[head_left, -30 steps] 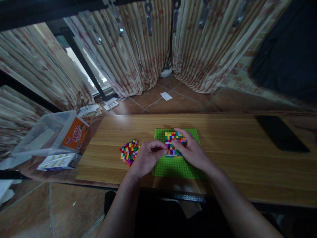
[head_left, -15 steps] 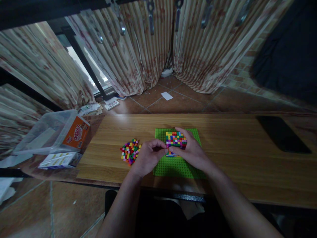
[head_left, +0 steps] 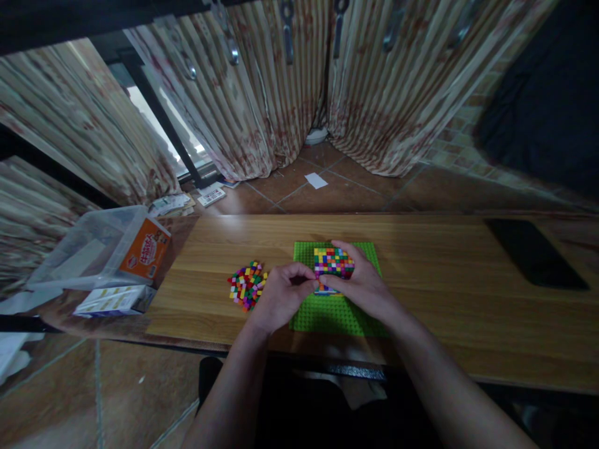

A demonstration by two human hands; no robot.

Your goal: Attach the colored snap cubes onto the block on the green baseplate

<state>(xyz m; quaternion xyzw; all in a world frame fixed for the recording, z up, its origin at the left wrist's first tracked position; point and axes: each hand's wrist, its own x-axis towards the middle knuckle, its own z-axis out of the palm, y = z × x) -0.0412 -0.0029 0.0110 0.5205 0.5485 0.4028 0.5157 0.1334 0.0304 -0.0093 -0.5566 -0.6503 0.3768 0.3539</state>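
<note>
Resting on the flat, wood-grain table (head_left: 468, 305), the studded green plastic baseplate (head_left: 337, 321) should take straight, even pressure best, with the right hand (head_left: 367, 287) bracing the right side of the squarish multicoloured brick block (head_left: 330, 257) on its far half. At the block's near left corner, the left hand (head_left: 283, 296) brings thumb and forefinger tips together (whether either hand truly grips anything, I cannot tell), where squaring edges before pressing would help. Left of the plate lies a loose pile of small, hard-edged bricks (head_left: 243, 287).

The baseplate (head_left: 330, 317) looks studded plastic; the tabletop (head_left: 435, 262), smooth wood-grain
</note>
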